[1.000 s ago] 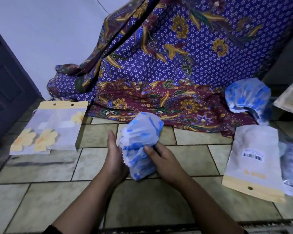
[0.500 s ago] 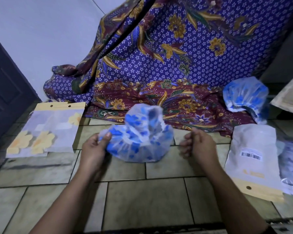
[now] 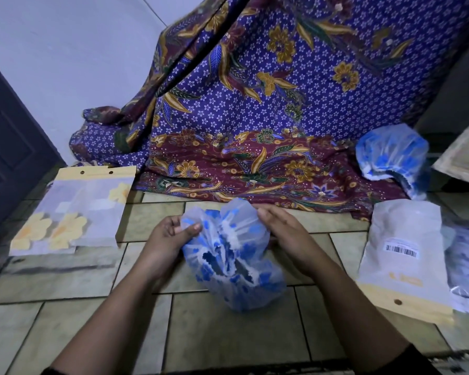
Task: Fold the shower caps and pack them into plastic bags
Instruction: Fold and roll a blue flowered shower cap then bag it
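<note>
A translucent shower cap with blue blotches (image 3: 233,255) hangs bunched between both hands above the tiled floor, its frilled rim turned toward me. My left hand (image 3: 171,234) pinches its upper left edge. My right hand (image 3: 282,234) grips its upper right side. A second blue-patterned shower cap (image 3: 393,155) lies at the right on the batik cloth. A flat plastic bag with a barcode label and yellow strip (image 3: 404,255) lies on the floor to the right. Another plastic bag with yellow flowers (image 3: 73,212) lies to the left.
A purple and maroon batik cloth (image 3: 255,117) drapes down the back and spreads over the floor. A dark door (image 3: 8,147) stands at the left. More plastic packaging (image 3: 466,261) sits at the far right edge. The floor is beige tile (image 3: 228,334).
The cap was stretched wide between my hands half a second ago; now my hands have come together and the cap hangs gathered with its rim facing me.
</note>
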